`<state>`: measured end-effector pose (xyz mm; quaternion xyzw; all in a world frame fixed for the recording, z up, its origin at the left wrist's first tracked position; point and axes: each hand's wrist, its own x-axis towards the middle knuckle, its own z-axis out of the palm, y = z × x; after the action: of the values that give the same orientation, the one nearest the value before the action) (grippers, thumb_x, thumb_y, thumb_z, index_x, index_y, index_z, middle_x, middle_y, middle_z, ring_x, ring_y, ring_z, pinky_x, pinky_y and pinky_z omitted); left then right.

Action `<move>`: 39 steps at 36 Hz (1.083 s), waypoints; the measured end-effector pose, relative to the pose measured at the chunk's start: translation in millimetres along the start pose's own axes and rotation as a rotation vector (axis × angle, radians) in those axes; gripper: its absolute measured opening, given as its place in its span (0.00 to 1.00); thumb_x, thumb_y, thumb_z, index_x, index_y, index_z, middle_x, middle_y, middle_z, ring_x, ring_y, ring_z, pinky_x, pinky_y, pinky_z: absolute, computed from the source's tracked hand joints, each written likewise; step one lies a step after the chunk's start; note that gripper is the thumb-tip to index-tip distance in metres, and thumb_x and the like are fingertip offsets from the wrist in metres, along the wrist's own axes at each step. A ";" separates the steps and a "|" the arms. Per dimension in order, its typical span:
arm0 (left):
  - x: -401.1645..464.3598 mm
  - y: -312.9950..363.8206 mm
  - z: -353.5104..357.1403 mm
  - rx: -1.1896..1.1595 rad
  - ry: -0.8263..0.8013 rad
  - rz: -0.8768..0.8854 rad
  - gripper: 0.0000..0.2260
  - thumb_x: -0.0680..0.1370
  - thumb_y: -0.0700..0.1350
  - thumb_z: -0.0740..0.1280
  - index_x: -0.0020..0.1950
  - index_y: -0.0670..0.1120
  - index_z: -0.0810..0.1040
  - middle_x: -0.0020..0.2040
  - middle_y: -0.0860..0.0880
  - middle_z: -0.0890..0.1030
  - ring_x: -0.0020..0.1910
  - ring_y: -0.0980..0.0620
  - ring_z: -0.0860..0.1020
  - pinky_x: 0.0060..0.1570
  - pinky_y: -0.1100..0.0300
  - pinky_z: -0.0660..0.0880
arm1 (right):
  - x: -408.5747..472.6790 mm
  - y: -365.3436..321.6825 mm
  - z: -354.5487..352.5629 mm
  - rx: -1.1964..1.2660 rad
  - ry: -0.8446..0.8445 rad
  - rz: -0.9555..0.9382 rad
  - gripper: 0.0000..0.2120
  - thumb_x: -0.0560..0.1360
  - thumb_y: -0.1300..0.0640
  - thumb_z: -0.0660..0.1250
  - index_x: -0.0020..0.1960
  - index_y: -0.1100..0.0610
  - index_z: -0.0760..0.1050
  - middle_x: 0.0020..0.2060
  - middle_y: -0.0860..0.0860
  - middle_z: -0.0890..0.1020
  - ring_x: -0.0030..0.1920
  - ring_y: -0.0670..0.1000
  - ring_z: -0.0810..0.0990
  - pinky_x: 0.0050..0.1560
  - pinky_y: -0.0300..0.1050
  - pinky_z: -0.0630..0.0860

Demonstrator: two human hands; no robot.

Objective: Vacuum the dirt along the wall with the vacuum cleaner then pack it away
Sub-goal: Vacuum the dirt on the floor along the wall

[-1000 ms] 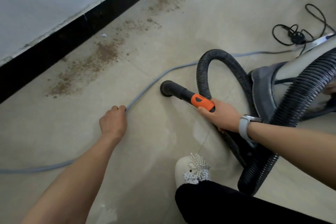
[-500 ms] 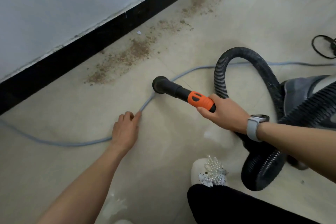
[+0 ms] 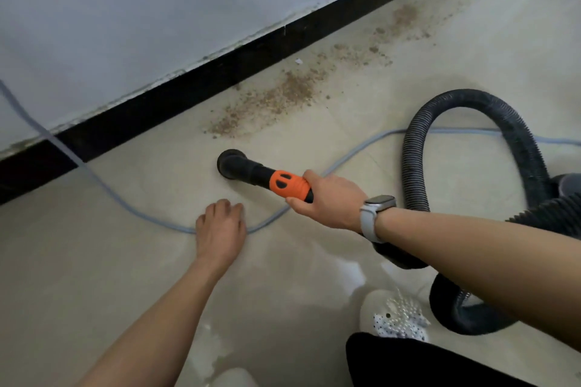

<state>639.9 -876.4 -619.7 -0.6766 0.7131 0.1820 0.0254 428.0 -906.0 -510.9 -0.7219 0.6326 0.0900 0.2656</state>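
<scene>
Brown dirt [image 3: 283, 94] lies scattered on the floor along the black skirting [image 3: 188, 85] of the wall. My right hand [image 3: 327, 198] grips the orange handle [image 3: 287, 184] of the vacuum hose, and its round black nozzle [image 3: 231, 163] sits low over the floor, short of the dirt. The black ribbed hose [image 3: 471, 100] arches to the right towards the vacuum cleaner body [image 3: 569, 185], which is mostly out of view. My left hand [image 3: 220, 226] lies on the blue-grey power cable [image 3: 361, 154], fingers curled over it.
The cable runs from the right edge, under the handle, loops through my left hand and rises to the upper left across the wall. My white beaded shoe [image 3: 396, 317] and dark trouser leg are at the bottom right. A grey watch [image 3: 377, 210] is on my right wrist.
My left hand has drawn the cable bend away from the wall, towards me. The nozzle has shifted left and now lies past the cable on the wall side. My view has panned left.
</scene>
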 end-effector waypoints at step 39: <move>26.5 -28.1 -104.1 -1.563 -0.190 -0.649 0.13 0.84 0.45 0.53 0.63 0.44 0.72 0.54 0.44 0.78 0.50 0.47 0.78 0.53 0.51 0.74 | 37.2 -105.6 -24.9 0.119 -0.230 -0.115 0.20 0.78 0.41 0.61 0.50 0.55 0.59 0.37 0.50 0.72 0.42 0.59 0.78 0.35 0.47 0.65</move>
<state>686.9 -932.9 -536.5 -0.6523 0.1480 0.6619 -0.3384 531.3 -944.4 -478.8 -0.7249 0.5599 0.1190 0.3832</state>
